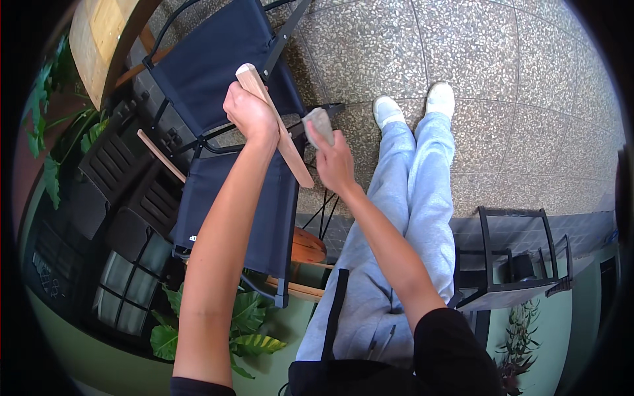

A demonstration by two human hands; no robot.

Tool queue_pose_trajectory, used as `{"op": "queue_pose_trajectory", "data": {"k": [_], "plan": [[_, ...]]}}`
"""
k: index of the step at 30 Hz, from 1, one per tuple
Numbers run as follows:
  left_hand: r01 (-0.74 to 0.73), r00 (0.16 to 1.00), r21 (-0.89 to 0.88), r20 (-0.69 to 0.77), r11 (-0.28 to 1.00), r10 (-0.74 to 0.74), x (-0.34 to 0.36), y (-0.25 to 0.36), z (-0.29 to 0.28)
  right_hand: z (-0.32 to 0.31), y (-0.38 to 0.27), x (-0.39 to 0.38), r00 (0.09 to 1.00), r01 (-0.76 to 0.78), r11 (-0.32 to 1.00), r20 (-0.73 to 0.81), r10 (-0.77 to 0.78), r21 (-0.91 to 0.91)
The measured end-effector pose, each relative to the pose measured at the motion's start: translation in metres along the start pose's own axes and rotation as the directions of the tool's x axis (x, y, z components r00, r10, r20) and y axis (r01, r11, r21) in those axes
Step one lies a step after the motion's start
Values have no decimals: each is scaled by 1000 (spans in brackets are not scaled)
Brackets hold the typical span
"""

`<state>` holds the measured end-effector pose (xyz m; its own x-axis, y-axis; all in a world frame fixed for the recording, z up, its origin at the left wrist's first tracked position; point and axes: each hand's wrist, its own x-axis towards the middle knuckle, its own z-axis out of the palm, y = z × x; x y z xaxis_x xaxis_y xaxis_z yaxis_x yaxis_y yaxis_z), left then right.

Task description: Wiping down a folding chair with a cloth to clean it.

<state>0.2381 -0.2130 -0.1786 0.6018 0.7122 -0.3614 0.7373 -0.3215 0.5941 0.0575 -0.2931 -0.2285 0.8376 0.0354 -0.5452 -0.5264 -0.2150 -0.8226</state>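
Observation:
My left hand [251, 113] is wrapped round the upper part of a pale wooden armrest [288, 155] on a dark navy folding chair [231, 211]. The armrest slants from upper left to lower right, its flat end showing past my fist. In my right hand [337, 164] is a folded grey-beige cloth [319, 125], gripped between thumb and fingers. The cloth is just right of the armrest, apart from it in this view. The chair's second wooden armrest [161, 157] shows on its far left side, with nobody touching it.
A wooden tabletop [99, 39] curves in at the upper left. Dark slatted chairs [119, 165] and leafy plants [247, 313] stand left and below. A black metal frame [515, 251] is at the right. My feet are on speckled stone tiles [475, 59].

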Motion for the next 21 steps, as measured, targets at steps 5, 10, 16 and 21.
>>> {"op": "queue_pose_trajectory", "data": {"k": [5, 10, 16, 21], "plan": [[2, 1000, 16, -26, 1000, -2, 3, 3, -10, 14, -6, 9, 965, -261, 965, -37, 260, -10], [18, 1000, -17, 2, 1000, -18, -5, 3, 6, 24, 80, 39, 937, -347, 931, 4, 349, 111], [-4, 1000, 40, -14, 999, 4, 2, -1, -8, 34, 44, 23, 956, -282, 890, 21, 294, 358], [-6, 1000, 47, -22, 999, 7, 2, 3, -8, 22, 23, 7, 969, -212, 886, -29, 246, 413]]}}
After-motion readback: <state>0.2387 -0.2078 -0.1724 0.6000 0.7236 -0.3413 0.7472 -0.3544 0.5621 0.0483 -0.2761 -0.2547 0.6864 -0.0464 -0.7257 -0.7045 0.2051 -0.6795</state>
